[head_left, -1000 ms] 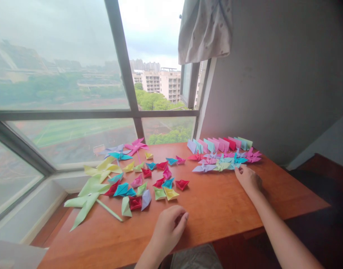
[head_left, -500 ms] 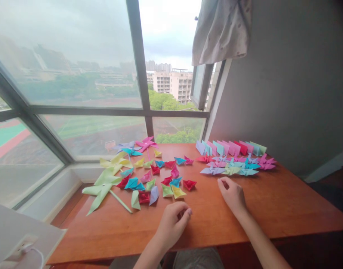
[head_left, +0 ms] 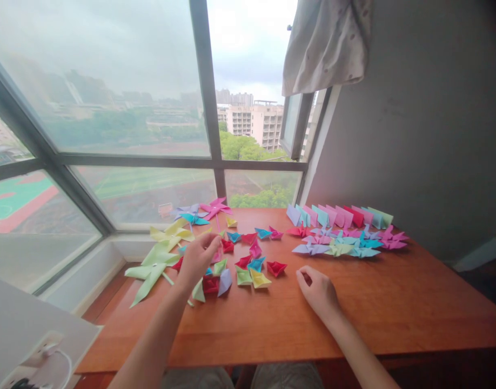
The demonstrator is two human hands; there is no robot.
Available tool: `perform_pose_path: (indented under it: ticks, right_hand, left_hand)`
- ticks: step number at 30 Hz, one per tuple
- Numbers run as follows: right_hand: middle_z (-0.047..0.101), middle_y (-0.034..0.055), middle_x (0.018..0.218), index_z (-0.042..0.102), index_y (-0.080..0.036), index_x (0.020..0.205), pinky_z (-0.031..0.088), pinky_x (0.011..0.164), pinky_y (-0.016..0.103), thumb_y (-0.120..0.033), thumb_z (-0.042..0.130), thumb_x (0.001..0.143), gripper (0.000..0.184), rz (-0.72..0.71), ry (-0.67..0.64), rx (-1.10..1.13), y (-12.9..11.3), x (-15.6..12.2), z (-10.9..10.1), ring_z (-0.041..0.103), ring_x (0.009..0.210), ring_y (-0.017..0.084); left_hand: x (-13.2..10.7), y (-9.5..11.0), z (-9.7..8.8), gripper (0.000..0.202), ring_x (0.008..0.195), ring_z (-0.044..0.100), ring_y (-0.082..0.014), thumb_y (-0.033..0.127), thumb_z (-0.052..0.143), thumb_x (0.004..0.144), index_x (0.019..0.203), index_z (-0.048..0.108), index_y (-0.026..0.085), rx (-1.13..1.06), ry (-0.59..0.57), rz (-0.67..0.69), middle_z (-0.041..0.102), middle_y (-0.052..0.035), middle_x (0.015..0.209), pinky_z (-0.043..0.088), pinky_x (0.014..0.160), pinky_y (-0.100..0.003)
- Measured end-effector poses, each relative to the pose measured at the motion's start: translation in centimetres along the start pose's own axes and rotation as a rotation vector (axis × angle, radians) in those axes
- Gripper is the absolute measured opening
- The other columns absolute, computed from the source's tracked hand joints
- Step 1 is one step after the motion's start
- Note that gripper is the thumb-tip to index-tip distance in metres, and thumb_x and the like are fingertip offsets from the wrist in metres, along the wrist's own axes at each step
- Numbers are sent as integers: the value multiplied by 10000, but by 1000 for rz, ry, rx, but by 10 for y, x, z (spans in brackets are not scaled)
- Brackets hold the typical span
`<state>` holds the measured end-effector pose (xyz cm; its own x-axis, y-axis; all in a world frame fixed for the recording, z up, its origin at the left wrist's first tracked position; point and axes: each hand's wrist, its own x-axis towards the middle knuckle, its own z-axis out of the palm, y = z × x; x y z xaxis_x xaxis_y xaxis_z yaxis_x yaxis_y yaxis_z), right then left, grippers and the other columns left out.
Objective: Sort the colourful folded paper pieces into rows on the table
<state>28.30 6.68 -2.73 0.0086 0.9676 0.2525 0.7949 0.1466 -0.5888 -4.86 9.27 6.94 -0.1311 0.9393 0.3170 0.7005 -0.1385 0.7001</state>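
My left hand [head_left: 200, 260] reaches over the folded paper boats on the left half of the table. Its thumb and fingertips come together close to a pink paper boat [head_left: 218, 255]; whether anything is between them is hidden. Beneath and beside this hand are a green paper boat [head_left: 220, 267], a dark red paper boat [head_left: 210, 284] and a lavender folded paper [head_left: 225, 282]. My right hand [head_left: 319, 292] rests on the bare wood, fingers curled in and nothing visible in them. A red paper boat [head_left: 276, 268] sits to its left, and a lavender paper crane [head_left: 310, 248] lies beyond it.
Paper pinwheels, one light green [head_left: 154, 265] and one pink [head_left: 215, 207], lie at the left side. Several cranes and a row of standing folded papers [head_left: 341, 217] occupy the back right of the wooden table [head_left: 248, 329]. Windows and a grey wall [head_left: 418, 119] enclose it.
My left hand has moved forward and left, from the table's front to over the boats. My right hand has drawn back slightly toward me and left. The view has shifted a little.
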Motion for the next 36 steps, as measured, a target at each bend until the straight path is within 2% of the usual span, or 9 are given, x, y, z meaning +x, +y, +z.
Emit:
perform_pose_path:
  ticks: [4, 7, 11, 14, 19, 24, 28, 32, 36]
  right_hand:
    - [666, 10, 690, 614, -230, 742, 333, 578, 259, -381, 446, 902, 276, -29, -6, -66, -4, -1, 0, 612, 647, 170]
    - [664, 11, 699, 615, -231, 743, 324, 575, 260, -364, 449, 895, 261, -48, -4, -97, -6, 0, -1, 605, 654, 170]
    - [663, 9, 685, 619, -230, 740, 336, 575, 258, -380, 449, 894, 275, -24, -22, -32, -6, 3, -2, 608, 640, 168]
    - [668, 11, 682, 626, -226, 743, 354, 582, 256, -399, 446, 897, 293, 6, -27, 43, -4, 6, -2, 618, 634, 169]
    - [659, 18, 657, 629, -223, 724, 366, 573, 258, -416, 447, 888, 312, 8, -22, 56, 0, 8, 0, 615, 613, 175]
    - [658, 24, 643, 637, -222, 714, 381, 573, 260, -427, 435, 887, 336, -15, -18, 51, 1, 9, 1, 607, 598, 178]
    - [659, 22, 641, 643, -223, 722, 397, 584, 262, -421, 436, 888, 331, -11, -15, 53, -1, 8, 0, 613, 606, 182]
    - [661, 22, 648, 642, -224, 725, 401, 592, 262, -426, 436, 890, 332, -14, -17, 56, -3, 6, -1, 616, 617, 185]
    - [682, 39, 700, 656, -214, 754, 420, 619, 273, -459, 438, 887, 354, -3, -1, 137, -4, 7, -4, 623, 648, 197]
  left_hand:
    - [61, -40, -15, 286, 814, 683, -238, 353, 503, 838, 988, 671, 177, 160, 160, -148, 724, -61, 844, 503, 729, -303]
    - [93, -66, -18, 320, 893, 681, -281, 313, 520, 818, 1064, 661, 164, 281, 224, -250, 730, -102, 923, 492, 780, -344]
    - [115, -83, -18, 385, 928, 680, -309, 316, 531, 821, 1154, 635, 153, 383, 206, -287, 738, -121, 943, 490, 776, -352]
    - [120, -88, -16, 339, 931, 681, -309, 315, 545, 813, 1096, 674, 180, 439, 160, -255, 750, -109, 920, 488, 782, -342]
    - [118, -87, -18, 280, 879, 681, -328, 334, 519, 828, 941, 729, 188, 509, 148, -216, 753, -136, 892, 482, 726, -349]
    - [113, -75, -22, 275, 847, 676, -308, 323, 514, 827, 906, 737, 183, 502, 239, -163, 750, -137, 896, 463, 690, -322]
    - [102, -55, -23, 270, 823, 674, -280, 335, 523, 825, 892, 737, 185, 417, 332, -105, 751, -108, 875, 461, 694, -307]
    - [74, -26, -14, 283, 743, 672, -229, 377, 533, 835, 855, 736, 180, 264, 387, -30, 743, -65, 793, 474, 703, -285]
    - [28, 7, 5, 305, 648, 651, -173, 420, 528, 866, 882, 726, 188, 79, 381, 36, 737, -22, 766, 491, 645, -253]
